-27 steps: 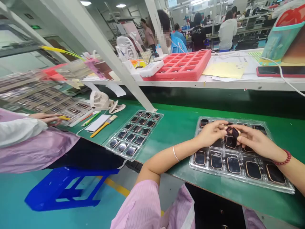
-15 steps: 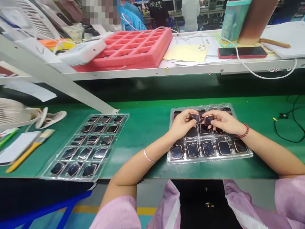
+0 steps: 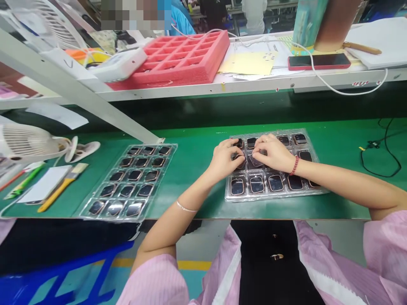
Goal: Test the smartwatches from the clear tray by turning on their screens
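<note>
A clear plastic tray (image 3: 276,195) on the green bench bears several dark, square watch faces with gold-coloured rims. Over its left part is my left hand (image 3: 225,157), thumb and fingers closed at a watch face (image 3: 238,160) in the middle row. My right hand (image 3: 270,152) is just beside it, its fingertips pinched on another watch face (image 3: 256,160) low over the tray; the fingers partly cover it. A second clear tray (image 3: 173,153), also filled with watch faces, lies to the left.
At the left are a white fan (image 3: 28,142), a brush (image 3: 60,192) and a green pen (image 3: 27,182). A slanted metal post (image 3: 104,112) meets the bench. Red foam (image 3: 210,63) and a phone (image 3: 319,62) rest on the shelf; a black cable (image 3: 386,150) lies right.
Both hands have moved left and down to the tray with the watch faces they held up before. The view has shifted slightly.
</note>
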Action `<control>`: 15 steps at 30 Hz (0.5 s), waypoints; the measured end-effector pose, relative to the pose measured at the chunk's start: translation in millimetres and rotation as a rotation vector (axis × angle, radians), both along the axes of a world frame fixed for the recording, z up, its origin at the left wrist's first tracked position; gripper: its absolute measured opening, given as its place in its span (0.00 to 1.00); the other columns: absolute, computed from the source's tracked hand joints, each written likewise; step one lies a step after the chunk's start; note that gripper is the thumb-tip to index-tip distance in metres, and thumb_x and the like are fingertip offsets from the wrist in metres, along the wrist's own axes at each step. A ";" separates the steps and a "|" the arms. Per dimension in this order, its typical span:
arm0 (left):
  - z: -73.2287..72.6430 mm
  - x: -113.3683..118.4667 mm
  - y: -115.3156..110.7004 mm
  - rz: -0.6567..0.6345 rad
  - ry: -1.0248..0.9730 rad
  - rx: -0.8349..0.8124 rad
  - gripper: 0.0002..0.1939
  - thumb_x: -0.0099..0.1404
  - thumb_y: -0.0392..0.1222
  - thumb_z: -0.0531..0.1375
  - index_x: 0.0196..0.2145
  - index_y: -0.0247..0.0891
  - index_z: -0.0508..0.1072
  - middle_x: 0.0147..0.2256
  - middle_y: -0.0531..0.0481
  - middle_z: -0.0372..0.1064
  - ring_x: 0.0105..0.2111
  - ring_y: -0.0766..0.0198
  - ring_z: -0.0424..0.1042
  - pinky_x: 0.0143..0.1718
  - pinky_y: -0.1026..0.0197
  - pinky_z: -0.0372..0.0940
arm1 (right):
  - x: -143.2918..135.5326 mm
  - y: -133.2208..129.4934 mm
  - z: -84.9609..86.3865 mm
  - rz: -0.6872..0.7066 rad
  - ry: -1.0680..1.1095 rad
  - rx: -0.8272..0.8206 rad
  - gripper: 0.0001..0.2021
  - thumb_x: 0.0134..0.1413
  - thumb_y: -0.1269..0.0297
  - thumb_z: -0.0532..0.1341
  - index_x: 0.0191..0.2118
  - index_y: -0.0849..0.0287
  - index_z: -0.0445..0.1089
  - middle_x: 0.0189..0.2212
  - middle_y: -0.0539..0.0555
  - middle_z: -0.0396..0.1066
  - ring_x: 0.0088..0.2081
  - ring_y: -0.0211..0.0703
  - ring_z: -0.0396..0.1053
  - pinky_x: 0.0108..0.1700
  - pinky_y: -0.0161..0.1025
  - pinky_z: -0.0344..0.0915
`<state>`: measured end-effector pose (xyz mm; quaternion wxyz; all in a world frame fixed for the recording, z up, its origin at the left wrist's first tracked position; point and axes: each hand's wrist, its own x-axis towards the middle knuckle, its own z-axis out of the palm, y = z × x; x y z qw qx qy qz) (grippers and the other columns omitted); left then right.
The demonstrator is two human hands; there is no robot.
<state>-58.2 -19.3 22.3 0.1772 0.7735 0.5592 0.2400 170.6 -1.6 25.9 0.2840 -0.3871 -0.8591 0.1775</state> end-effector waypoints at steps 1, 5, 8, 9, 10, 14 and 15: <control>-1.7 -2.0 -1.3 0.022 0.065 0.007 0.08 0.61 0.41 0.64 0.38 0.38 0.79 0.63 0.38 0.66 0.67 0.42 0.58 0.67 0.36 0.52 | -2.5 -0.4 -2.5 -0.012 -0.049 0.017 0.07 0.59 0.65 0.64 0.36 0.59 0.80 0.44 0.60 0.76 0.49 0.57 0.69 0.55 0.56 0.63; 3.4 6.7 -3.1 -0.024 0.147 0.074 0.12 0.63 0.40 0.63 0.45 0.39 0.77 0.65 0.37 0.63 0.68 0.43 0.56 0.67 0.38 0.53 | 18.5 2.1 -1.6 -0.019 -0.166 0.113 0.09 0.62 0.65 0.62 0.39 0.59 0.80 0.48 0.61 0.76 0.50 0.58 0.68 0.54 0.55 0.63; 12.3 34.7 1.9 -0.218 0.164 0.103 0.11 0.66 0.39 0.61 0.45 0.40 0.78 0.65 0.40 0.64 0.67 0.45 0.57 0.67 0.38 0.52 | 51.4 3.3 8.1 -0.045 -0.312 0.154 0.11 0.61 0.64 0.61 0.30 0.58 0.79 0.46 0.61 0.77 0.49 0.59 0.68 0.53 0.57 0.63; 14.0 46.7 4.4 -0.279 0.177 0.099 0.11 0.66 0.40 0.61 0.45 0.40 0.78 0.65 0.39 0.63 0.68 0.43 0.56 0.67 0.37 0.52 | 61.6 2.2 10.8 -0.058 -0.381 0.161 0.11 0.60 0.63 0.62 0.29 0.59 0.78 0.47 0.62 0.77 0.51 0.62 0.67 0.54 0.59 0.63; 14.8 58.7 6.9 -0.321 0.192 0.091 0.11 0.66 0.42 0.62 0.45 0.38 0.78 0.65 0.37 0.63 0.68 0.41 0.55 0.67 0.36 0.51 | 70.5 0.4 12.6 -0.067 -0.443 0.167 0.11 0.59 0.63 0.63 0.29 0.60 0.78 0.49 0.64 0.76 0.53 0.65 0.66 0.55 0.62 0.62; 11.3 93.2 10.6 -0.381 0.194 0.041 0.12 0.60 0.44 0.68 0.38 0.33 0.76 0.63 0.31 0.64 0.69 0.34 0.53 0.66 0.33 0.51 | 93.8 -10.5 11.4 -0.058 -0.468 0.120 0.07 0.56 0.65 0.66 0.35 0.64 0.77 0.59 0.71 0.70 0.64 0.73 0.59 0.63 0.67 0.57; 9.9 96.9 9.9 -0.397 0.147 0.034 0.10 0.59 0.41 0.68 0.36 0.34 0.75 0.61 0.32 0.67 0.68 0.36 0.55 0.66 0.35 0.52 | 96.9 -12.3 10.2 -0.046 -0.397 0.074 0.06 0.54 0.65 0.66 0.35 0.63 0.76 0.59 0.71 0.70 0.65 0.71 0.59 0.63 0.67 0.57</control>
